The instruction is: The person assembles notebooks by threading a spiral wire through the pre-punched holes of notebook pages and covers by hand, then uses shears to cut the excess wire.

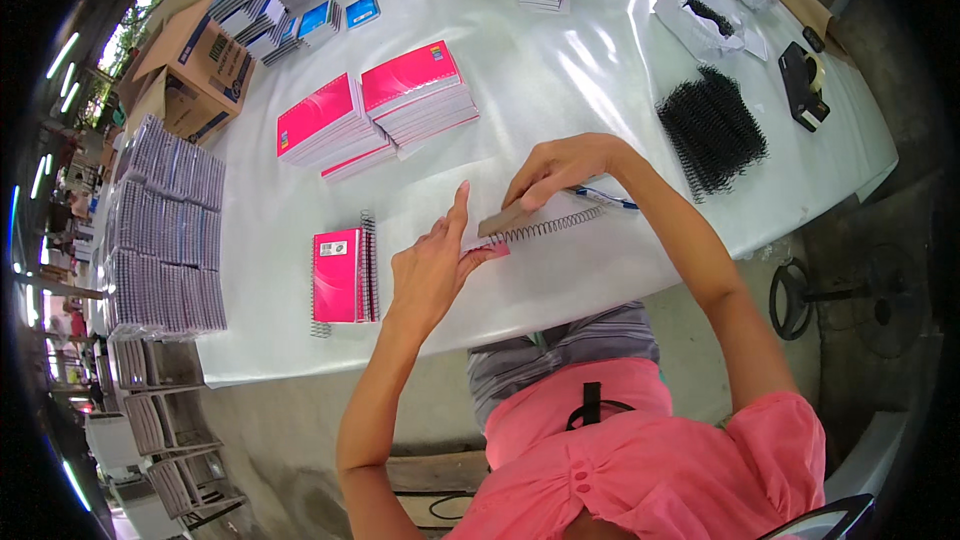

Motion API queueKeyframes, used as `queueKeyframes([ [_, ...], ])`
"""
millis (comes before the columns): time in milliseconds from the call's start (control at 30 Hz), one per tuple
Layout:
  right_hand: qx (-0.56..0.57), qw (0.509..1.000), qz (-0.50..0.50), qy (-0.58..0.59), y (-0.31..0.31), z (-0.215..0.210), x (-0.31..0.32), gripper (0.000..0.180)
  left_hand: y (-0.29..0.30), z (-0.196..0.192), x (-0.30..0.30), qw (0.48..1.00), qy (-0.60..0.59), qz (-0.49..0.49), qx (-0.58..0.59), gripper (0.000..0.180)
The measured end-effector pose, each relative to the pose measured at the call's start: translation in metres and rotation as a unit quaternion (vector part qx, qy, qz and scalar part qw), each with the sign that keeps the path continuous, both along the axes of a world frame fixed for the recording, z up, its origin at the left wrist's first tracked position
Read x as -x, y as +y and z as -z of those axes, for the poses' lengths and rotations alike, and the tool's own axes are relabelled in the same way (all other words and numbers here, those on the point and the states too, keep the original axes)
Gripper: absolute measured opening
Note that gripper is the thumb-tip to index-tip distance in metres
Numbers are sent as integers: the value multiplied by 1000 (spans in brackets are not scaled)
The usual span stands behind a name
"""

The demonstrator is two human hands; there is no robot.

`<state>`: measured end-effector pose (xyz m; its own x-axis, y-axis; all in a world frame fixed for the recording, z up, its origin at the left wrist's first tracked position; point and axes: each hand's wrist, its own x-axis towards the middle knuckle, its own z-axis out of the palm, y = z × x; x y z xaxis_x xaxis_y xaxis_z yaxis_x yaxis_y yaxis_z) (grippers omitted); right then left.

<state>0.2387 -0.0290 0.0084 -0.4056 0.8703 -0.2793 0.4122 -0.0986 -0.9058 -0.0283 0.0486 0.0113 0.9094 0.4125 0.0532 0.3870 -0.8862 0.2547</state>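
Near the table's front edge, my left hand (428, 265) steadies a small pink-covered notebook (492, 258), its thumb along the near side and its forefinger stretched up. Most of that notebook is hidden by the hand. A dark spiral wire coil (555, 225) runs along its edge and sticks out to the right. My right hand (560, 168) is closed on a brown flat piece (505, 219), perhaps cardboard, lying against the coil. Just beyond the coil is a blue-and-white pen-like tool (605, 197). Left of my hands lie pink spiral-bound notebooks (338, 275).
Stacks of pink notebooks (415, 85) stand farther back. Loose black coils (712, 130) lie at right, with a tape dispenser (803, 85) beyond. Wrapped notebook stacks (165, 230) and a cardboard box (195, 65) are at left. Blue notebooks (362, 10) sit behind.
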Motion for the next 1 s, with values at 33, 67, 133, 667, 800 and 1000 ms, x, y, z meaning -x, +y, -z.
queueKeyframes([
  [33,-2,1000,-1,0,-3,4,-3,51,1,0,0,1000,10,-4,8,94],
  [67,-9,994,-7,113,-8,5,-7,49,1,1,0,1000,18,-11,18,95],
  [133,-14,974,-16,224,-7,11,-9,47,2,2,-3,1000,10,-13,15,97],
  [667,-67,994,26,84,7,11,7,63,12,2,6,999,-17,-45,-10,98],
  [800,-46,996,3,72,12,1,15,61,17,6,14,998,-45,-39,-24,97],
  [1000,-53,993,9,102,19,6,20,59,21,1,20,992,-20,-105,63,99],
])
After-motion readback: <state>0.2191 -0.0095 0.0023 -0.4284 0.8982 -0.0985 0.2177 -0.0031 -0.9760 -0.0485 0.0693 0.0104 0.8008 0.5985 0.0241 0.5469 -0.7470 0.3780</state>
